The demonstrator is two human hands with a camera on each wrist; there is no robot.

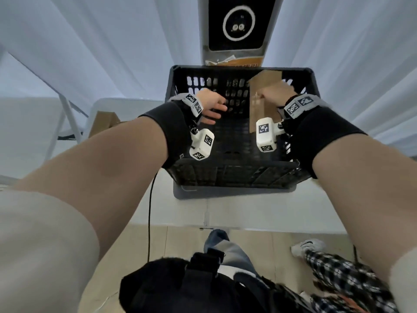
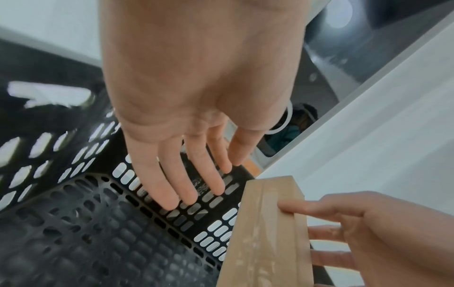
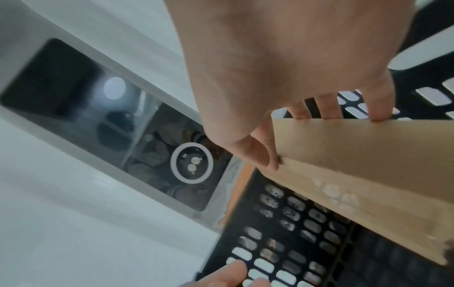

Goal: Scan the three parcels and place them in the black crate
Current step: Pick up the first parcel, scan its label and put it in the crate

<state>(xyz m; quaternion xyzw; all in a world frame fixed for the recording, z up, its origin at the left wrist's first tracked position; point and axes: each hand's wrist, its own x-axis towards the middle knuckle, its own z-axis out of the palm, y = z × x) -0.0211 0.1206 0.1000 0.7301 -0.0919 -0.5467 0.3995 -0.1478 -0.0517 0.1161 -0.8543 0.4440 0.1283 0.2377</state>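
A white table [image 1: 259, 213] carries the black crate [image 1: 239, 175], which sits at the table's far edge, right below an upright scanner [image 1: 239, 26] with a dark screen and a white ring. Inside the crate, toward its right wall, a flat brown cardboard parcel [image 1: 261, 102] hangs tilted on edge above the perforated floor. The right hand [image 1: 276, 94] clamps the parcel's upper edge, thumb on one face and fingers [image 3: 329, 106] on the other. The left hand [image 1: 209, 105] hovers over the crate's left half, fingers [image 2: 169, 184] straight and spread, holding nothing. A second cardboard parcel [image 1: 102, 122] lies at the table's left edge.
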